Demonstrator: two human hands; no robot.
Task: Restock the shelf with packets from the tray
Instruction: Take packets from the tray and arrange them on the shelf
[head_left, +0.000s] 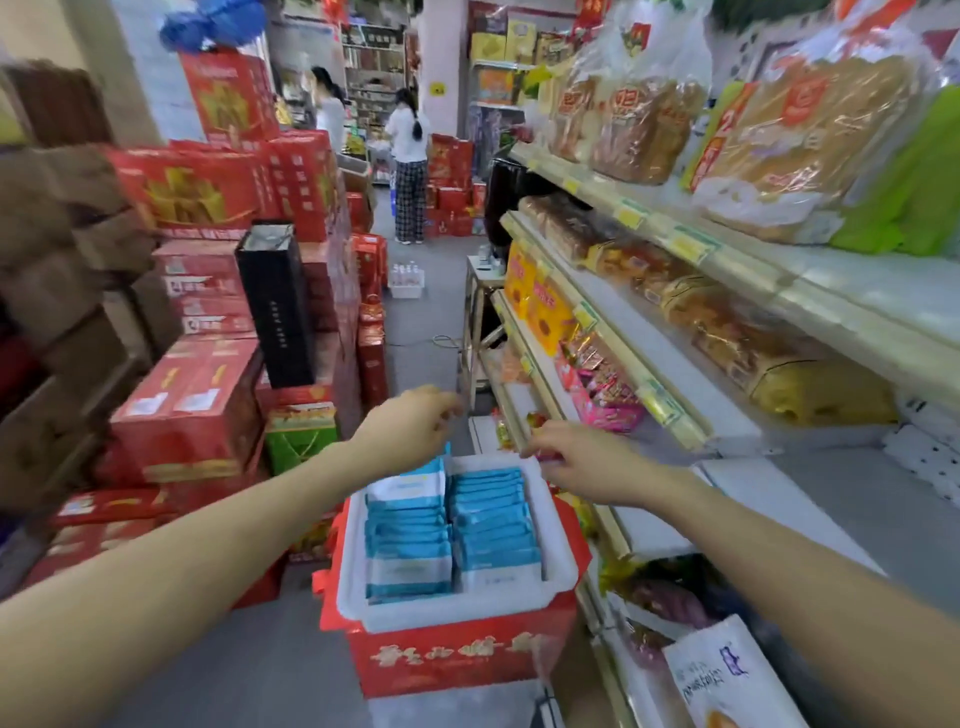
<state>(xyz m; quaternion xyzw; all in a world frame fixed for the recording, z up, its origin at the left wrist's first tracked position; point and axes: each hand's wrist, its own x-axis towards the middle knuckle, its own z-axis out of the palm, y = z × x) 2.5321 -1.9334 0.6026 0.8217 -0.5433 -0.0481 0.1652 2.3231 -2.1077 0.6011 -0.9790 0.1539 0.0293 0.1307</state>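
A narrow aisle (415, 317) runs between stacked red cartons (192, 400) on the left and the shelves (691, 244) on the right, with a crate of bottles (407, 280) on its floor and a stool (480, 306) against the shelving farther along. The tray (457, 603) stands open-topped on a red box (457, 660) just beside the shelves, with the left hand (410, 421) and right hand (587, 462) above its far rim. Right of the right hand, a bare shelf board (769, 499) lies open beneath the overhanging lip (691, 431) of the level above.

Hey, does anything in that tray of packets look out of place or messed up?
One thing: at the far end of the left row in the tray, a blue packet sticks up above its neighbours, below the left hand. Otherwise nothing looks spilled or torn.
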